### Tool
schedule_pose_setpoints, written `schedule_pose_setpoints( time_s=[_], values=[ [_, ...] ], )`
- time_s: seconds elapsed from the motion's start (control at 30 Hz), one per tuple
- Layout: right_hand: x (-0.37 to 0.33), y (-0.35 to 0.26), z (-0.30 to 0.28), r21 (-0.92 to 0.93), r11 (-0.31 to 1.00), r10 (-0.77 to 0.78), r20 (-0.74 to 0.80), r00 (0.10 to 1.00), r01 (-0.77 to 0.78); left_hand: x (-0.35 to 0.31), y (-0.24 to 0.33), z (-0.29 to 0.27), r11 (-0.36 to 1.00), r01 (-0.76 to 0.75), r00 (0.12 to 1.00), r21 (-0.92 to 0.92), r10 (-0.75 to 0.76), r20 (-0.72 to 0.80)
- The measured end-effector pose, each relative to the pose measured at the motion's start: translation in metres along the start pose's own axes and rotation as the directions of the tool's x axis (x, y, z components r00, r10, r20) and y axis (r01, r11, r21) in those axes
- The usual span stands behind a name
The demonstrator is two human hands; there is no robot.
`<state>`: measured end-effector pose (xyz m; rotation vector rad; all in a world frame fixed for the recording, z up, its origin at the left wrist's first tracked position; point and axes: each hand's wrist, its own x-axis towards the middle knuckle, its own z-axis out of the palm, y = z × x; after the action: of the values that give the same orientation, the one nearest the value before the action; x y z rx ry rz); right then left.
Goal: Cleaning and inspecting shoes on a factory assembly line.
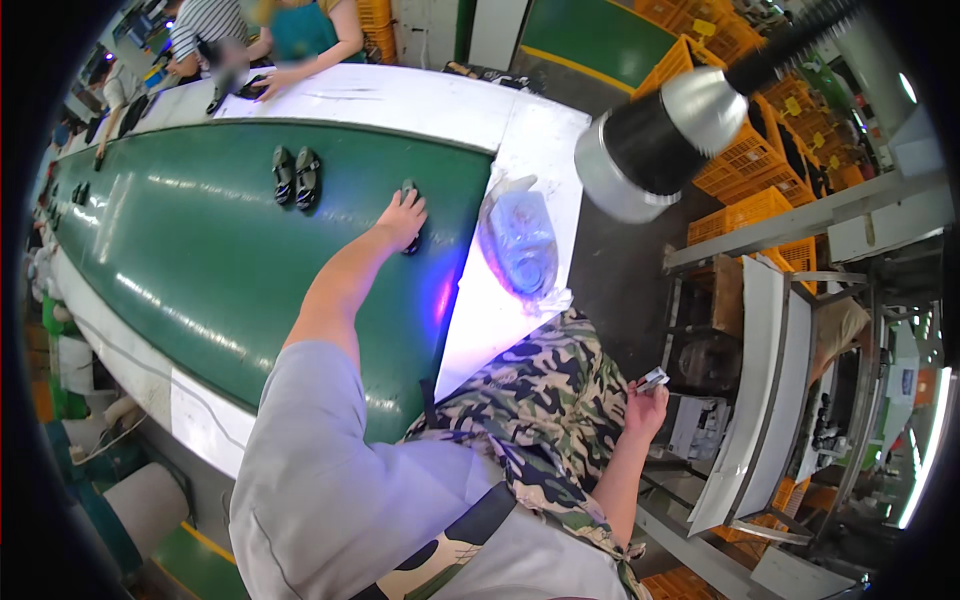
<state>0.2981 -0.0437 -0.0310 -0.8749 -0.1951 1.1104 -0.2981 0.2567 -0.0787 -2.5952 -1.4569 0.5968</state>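
Note:
My left hand point(403, 218) reaches across the green conveyor belt and closes its fingers over a dark shoe point(410, 245); much of the shoe is hidden under the hand. To the left of it, a pair of black strapped shoes point(297, 180) lies side by side on the belt. My right hand point(645, 408) is out to my right, beyond the edge of my camouflage apron point(535, 385). Between its fingers is a small silvery-white piece point(653, 379), too small to tell its kind.
A clear bag with blue contents point(525, 240) lies on the white table end point(560, 150). A black-and-silver lamp-like fixture point(655, 145) hangs at upper right. Orange crates point(740, 150) and a metal rack point(765, 390) stand right. Co-workers point(300, 35) handle shoes at the far edge.

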Motion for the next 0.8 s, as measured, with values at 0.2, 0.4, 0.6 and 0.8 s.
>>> schedule_pose_setpoints(
  time_s=[0.2, 0.4, 0.6, 0.8],
  values=[
    [-0.008, -0.009, 0.02, -0.049, 0.998, -0.033, 0.02, 0.999, 0.034, 0.051, -0.003, 0.013, 0.912, -0.246, 0.963, 0.328, 0.192, 0.189],
    [0.006, -0.006, 0.052, -0.087, 0.996, 0.021, 0.057, 0.998, -0.016, 0.027, -0.028, 0.046, 0.969, 0.247, 0.951, -0.006, -0.242, 0.191],
    [0.038, 0.022, 0.072, -0.121, 0.992, 0.051, 0.027, 0.998, -0.047, -0.065, -0.025, 0.016, 0.649, 0.587, 0.805, -0.485, -0.401, 0.437],
    [0.062, 0.064, 0.132, -0.239, 0.967, 0.107, 0.045, 0.993, -0.094, -0.159, 0.011, 0.015, 0.603, 0.676, 0.695, -0.424, -0.329, 0.639]
  ],
)
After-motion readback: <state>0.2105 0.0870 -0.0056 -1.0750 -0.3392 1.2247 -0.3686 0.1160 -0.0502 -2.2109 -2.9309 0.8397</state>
